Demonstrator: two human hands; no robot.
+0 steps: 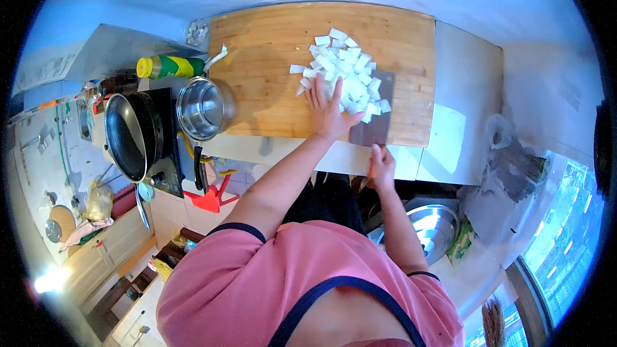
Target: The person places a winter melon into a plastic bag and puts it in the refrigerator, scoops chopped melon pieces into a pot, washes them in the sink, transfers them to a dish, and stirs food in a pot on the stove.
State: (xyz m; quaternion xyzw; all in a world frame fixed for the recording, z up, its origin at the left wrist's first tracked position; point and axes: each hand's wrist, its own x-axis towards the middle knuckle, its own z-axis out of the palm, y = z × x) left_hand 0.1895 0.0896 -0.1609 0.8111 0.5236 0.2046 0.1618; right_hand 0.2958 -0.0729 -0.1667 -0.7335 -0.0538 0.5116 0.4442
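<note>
White chunks (350, 72) overlapping cleaver (373, 131), pot (200, 108) beside wooden board (263, 58)

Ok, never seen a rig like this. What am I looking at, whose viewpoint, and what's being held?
There's no robot here: the hands belong to a person in a pink top. The single picture comes from a camera worn on their head, looking down, so their body is at the bottom.

In front is a wooden board with a pile of white cut pieces; I can't tell which food. The right hand holds a cleaver by its handle, the blade at the pile's edge. The left hand rests its spread fingers against the pieces.

To the left are a metal pot and a frying pan.
</note>
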